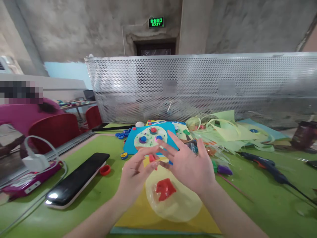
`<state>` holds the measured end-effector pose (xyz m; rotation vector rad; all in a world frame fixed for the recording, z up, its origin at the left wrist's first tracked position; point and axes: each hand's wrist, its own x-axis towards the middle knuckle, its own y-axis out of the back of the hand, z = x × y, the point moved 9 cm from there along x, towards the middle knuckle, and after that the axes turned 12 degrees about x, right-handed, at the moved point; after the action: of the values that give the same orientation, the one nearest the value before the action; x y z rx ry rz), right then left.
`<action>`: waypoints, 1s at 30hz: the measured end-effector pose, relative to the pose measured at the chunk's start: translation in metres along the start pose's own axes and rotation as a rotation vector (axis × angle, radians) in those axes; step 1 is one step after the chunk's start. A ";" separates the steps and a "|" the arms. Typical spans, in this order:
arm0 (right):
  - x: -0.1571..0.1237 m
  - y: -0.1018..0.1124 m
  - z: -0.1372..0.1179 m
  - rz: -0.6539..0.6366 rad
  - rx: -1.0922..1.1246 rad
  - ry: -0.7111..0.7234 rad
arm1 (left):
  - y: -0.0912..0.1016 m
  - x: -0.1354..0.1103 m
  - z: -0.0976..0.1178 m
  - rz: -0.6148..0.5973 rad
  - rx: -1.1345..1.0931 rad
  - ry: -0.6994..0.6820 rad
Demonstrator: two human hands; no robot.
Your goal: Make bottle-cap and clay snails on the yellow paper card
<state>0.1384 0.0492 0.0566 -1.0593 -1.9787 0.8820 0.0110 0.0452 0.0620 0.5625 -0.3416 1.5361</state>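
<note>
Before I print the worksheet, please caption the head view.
Left hand pinching a small red piece, right hand spread open, near a pale yellow circle bearing a red lump.

The left hand (133,167) and right hand (192,163) make two. With the dial centred between them, two red pieces: a small red piece (152,159) at the left, a larger red piece (165,189) at 6 o'clock, along with one pale round sheet (187,210) and one yellow sheet (138,219). At 11 o'clock, one blue card (130,147) with three large round pieces (143,139). At 3 o'clock, one glue gun (262,164). Around 9 o'clock: one red cap (105,171), one black device (80,177), one white charger (36,163), two red chairs (54,132). At 12, one exit sign (156,22).
</note>
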 end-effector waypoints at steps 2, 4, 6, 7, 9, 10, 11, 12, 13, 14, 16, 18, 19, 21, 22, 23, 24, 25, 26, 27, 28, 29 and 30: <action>0.000 0.000 0.009 0.002 -0.066 -0.044 | -0.003 -0.004 0.004 -0.025 -0.011 0.008; -0.002 -0.001 0.018 -0.002 -0.277 -0.107 | -0.004 -0.007 0.008 -0.039 -0.016 0.013; -0.004 -0.004 0.026 -0.034 -0.497 -0.156 | -0.005 -0.007 0.012 -0.050 -0.004 -0.004; -0.006 -0.007 0.029 -0.060 -0.563 -0.169 | -0.004 -0.006 0.014 -0.051 0.005 -0.020; -0.008 -0.013 0.031 -0.095 -0.584 -0.173 | -0.003 -0.005 0.018 -0.051 0.024 -0.054; -0.008 -0.014 0.030 -0.088 -0.568 -0.164 | -0.003 -0.004 0.018 -0.053 0.032 -0.062; -0.008 -0.014 0.028 -0.062 -0.563 -0.148 | -0.002 -0.003 0.018 -0.059 0.038 -0.063; -0.008 -0.011 0.025 -0.026 -0.569 -0.135 | -0.003 -0.002 0.017 -0.067 0.043 -0.059; -0.007 -0.007 0.022 0.016 -0.578 -0.128 | -0.003 -0.001 0.016 -0.079 0.045 -0.053; -0.007 -0.003 0.021 0.053 -0.590 -0.132 | -0.003 0.000 0.016 -0.093 0.043 -0.046; -0.006 0.003 0.019 0.088 -0.618 -0.154 | -0.004 0.001 0.014 -0.120 0.031 -0.034; -0.005 0.005 0.018 0.073 -0.640 -0.167 | -0.004 0.002 0.012 -0.145 0.015 -0.020; -0.005 0.005 0.018 0.052 -0.654 -0.166 | -0.005 0.002 0.011 -0.157 0.006 -0.011; -0.004 0.003 0.018 0.000 -0.687 -0.164 | -0.006 0.002 0.007 -0.179 -0.019 0.014; -0.005 0.002 0.018 -0.022 -0.704 -0.166 | -0.007 0.002 0.005 -0.188 -0.035 0.030; -0.005 0.001 0.018 -0.042 -0.720 -0.170 | -0.008 0.002 0.003 -0.196 -0.051 0.050; -0.006 -0.001 0.019 -0.062 -0.734 -0.179 | -0.009 0.002 0.001 -0.201 -0.066 0.073; -0.007 -0.002 0.020 -0.079 -0.746 -0.192 | -0.010 0.001 -0.001 -0.204 -0.080 0.098; -0.008 -0.004 0.021 -0.096 -0.758 -0.206 | -0.011 0.001 -0.003 -0.200 -0.092 0.126; -0.009 -0.005 0.022 -0.109 -0.771 -0.218 | -0.012 0.001 -0.005 -0.193 -0.100 0.153; -0.009 -0.006 0.022 -0.118 -0.789 -0.225 | -0.012 0.002 -0.007 -0.186 -0.108 0.177; -0.010 -0.007 0.022 -0.121 -0.806 -0.226 | -0.012 0.002 -0.007 -0.175 -0.117 0.195; -0.010 -0.007 0.022 -0.121 -0.823 -0.221 | -0.012 0.003 -0.008 -0.164 -0.123 0.206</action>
<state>0.1220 0.0322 0.0488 -1.2830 -2.6482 0.0824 0.0223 0.0524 0.0555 0.3238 -0.2237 1.3901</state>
